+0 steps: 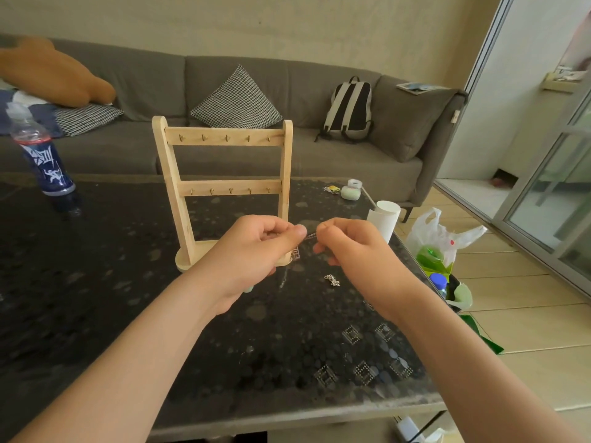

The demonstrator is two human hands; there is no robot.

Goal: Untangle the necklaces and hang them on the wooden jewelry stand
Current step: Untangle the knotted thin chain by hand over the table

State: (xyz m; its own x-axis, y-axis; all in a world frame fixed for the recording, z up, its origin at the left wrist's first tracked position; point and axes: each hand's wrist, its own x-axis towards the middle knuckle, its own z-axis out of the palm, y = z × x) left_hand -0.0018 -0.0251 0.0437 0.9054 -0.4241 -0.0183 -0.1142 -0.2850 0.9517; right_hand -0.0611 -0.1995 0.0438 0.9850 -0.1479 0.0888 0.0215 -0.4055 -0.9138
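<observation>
Head view: the left hand (pixel 256 247) and right hand (pixel 348 247) each pinch a thin necklace chain (pixel 309 235) taut between them, above the dark tabletop (pixel 96 298). The wooden jewelry stand (pixel 224 187) stands mid-tabletop just behind, hooks bare. A second silver tangle (pixel 332 280) lies toward the right edge.

Soft daylight from the glass door (pixel 550 174) on my right, dim glare on the table (pixel 96 282), edges bowed, slightly blurry.
</observation>
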